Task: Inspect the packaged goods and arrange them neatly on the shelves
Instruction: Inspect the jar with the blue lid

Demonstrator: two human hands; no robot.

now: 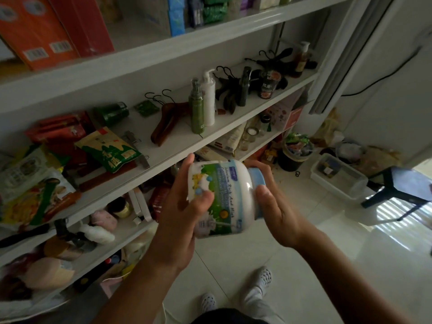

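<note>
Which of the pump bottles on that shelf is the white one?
The white pump bottle, standing right beside the green pump bottle mid-shelf. The amber pump bottle at the shelf's far right end is brownish.

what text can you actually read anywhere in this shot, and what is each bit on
"Selenium Rich And High": on the label of the white jar.
Smaller lines below it on the same label: too blurred to read.
Large characters on the green and yellow bag: too blurred to read.
Barcode stickers on the orange boxes: digits too small to read.

White shelf [178, 139]; packets [109, 148], hangers [164, 123], bottles [197, 113]
</note>
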